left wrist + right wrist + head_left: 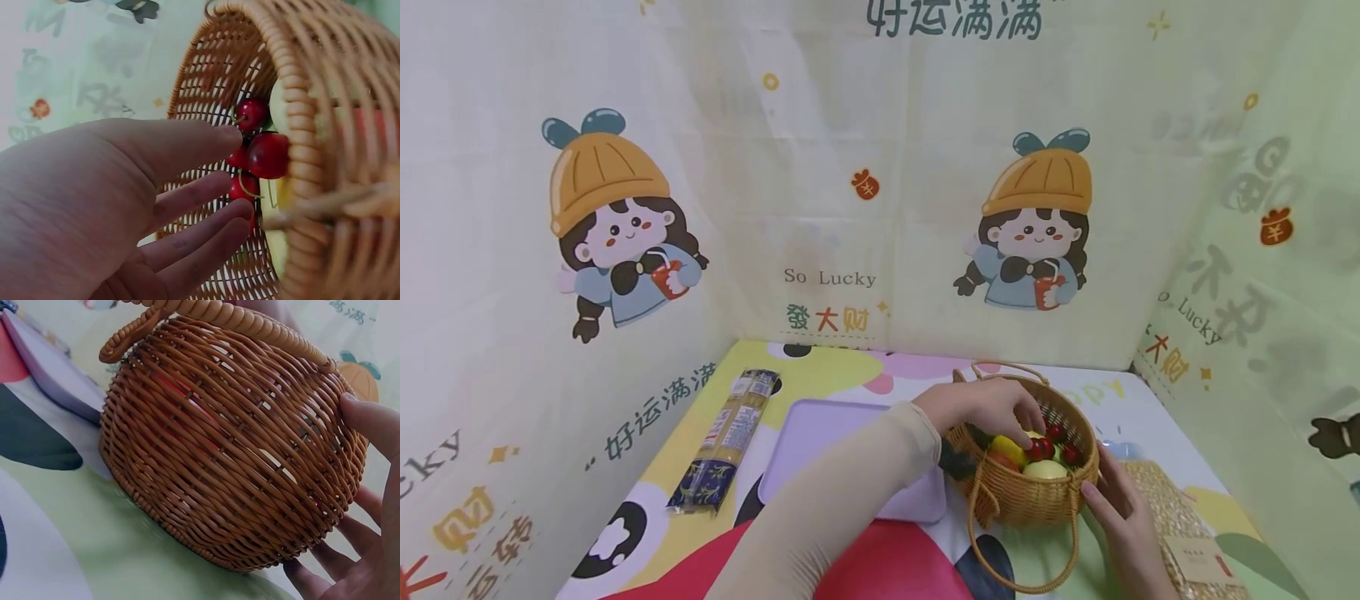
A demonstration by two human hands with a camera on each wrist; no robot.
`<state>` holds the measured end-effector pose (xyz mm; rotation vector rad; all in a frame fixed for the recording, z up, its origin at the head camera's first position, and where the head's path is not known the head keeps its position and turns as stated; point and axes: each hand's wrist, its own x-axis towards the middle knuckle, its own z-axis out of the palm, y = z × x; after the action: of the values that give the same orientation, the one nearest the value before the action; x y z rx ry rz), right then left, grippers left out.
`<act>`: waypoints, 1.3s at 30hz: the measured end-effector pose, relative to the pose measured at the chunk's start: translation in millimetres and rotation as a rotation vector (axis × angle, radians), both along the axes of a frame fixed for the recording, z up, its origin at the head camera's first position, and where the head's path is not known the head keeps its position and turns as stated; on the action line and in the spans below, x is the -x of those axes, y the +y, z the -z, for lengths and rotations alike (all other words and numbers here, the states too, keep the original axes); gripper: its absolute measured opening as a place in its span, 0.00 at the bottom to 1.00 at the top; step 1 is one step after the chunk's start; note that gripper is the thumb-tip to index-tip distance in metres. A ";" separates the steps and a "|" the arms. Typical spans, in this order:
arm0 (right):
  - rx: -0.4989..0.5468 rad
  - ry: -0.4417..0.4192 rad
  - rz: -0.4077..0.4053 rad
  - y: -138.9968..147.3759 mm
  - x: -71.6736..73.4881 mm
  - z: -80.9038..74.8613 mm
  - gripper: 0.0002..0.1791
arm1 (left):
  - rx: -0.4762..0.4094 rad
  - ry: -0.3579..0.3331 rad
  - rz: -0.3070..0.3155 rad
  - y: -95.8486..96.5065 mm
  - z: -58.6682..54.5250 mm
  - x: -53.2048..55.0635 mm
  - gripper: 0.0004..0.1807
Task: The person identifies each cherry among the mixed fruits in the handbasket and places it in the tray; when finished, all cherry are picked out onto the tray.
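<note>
A wicker basket (1030,504) with looped handles stands on the table, holding red cherries (1042,449), a yellow fruit (1011,451), a pale round fruit (1045,470) and other pieces. My left hand (988,407) reaches over the rim, its fingers among the cherries. In the left wrist view the thumb and fingers (194,194) are apart, close to several cherries (269,154); whether they touch is hard to tell. My right hand (1123,508) holds the basket's right side. The right wrist view has its thumb near the rim and the fingers around the wicker wall (231,444).
Left of the basket lies a light purple tray (820,425), partly behind my left forearm. Further left is a long clear-and-blue packet (722,442) of what looks like noodles. A woven straw mat (1157,500) with a paper label lies at the right. Printed cloth walls surround the table.
</note>
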<state>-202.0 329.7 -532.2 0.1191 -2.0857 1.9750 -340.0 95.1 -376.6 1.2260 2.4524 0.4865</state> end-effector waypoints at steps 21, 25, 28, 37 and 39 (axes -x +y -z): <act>-0.009 -0.002 0.019 -2.6 1.7 3.9 0.38 | 0.315 -0.043 0.024 42.7 -1.8 -3.7 0.16; -0.009 -0.005 0.027 -3.6 1.4 5.6 0.38 | 0.344 -0.094 0.003 41.6 -3.9 -8.2 0.15; -0.008 -0.015 0.033 -4.2 0.6 6.4 0.38 | 0.350 -0.125 0.003 39.8 -5.1 -11.6 0.14; -0.017 -0.029 0.030 -3.8 0.4 4.6 0.38 | 0.265 0.001 0.015 25.9 -9.5 -6.6 0.14; -0.014 -0.027 0.028 -3.4 0.2 4.0 0.38 | 0.204 0.021 0.021 20.4 -9.7 -3.5 0.13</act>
<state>-202.3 326.3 -536.1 0.0664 -2.1059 1.9570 -336.6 115.6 -366.9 1.1760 2.4334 0.2121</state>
